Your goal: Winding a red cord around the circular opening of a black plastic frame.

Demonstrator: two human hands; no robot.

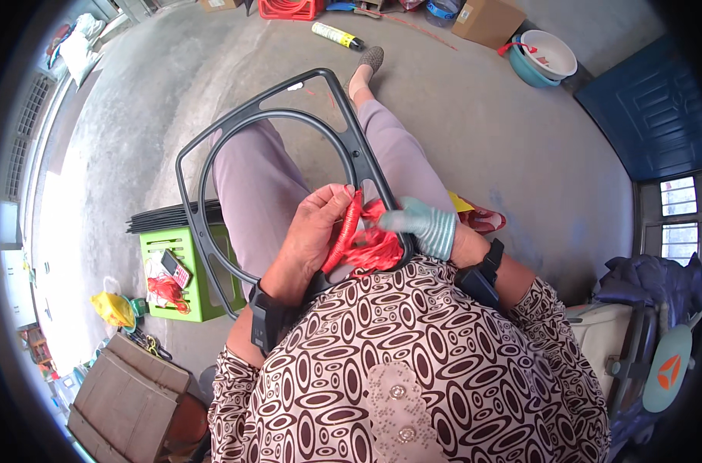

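A black plastic frame [357,154] with a round ring inside it leans across my lap. Part of the ring near my belly is wound closely with red cord [345,229]. My left hand [312,231], bare, is closed, pinching this wound stretch between thumb and fingers. Beside it, a loose bunch of shiny red cord [375,248] lies within the frame's near corner. My right hand [424,228] wears a pale green striped glove and is at the frame's right edge, by the bunch. Its fingertips are blurred, so their grip is unclear.
Left of my legs, a green plastic stool [204,297] carries a phone [175,268] and more red cord; black frames [165,218] are stacked behind. Flattened cardboard [131,393] stands lower left. A spray can [338,35] lies ahead; basins [549,55] sit far right.
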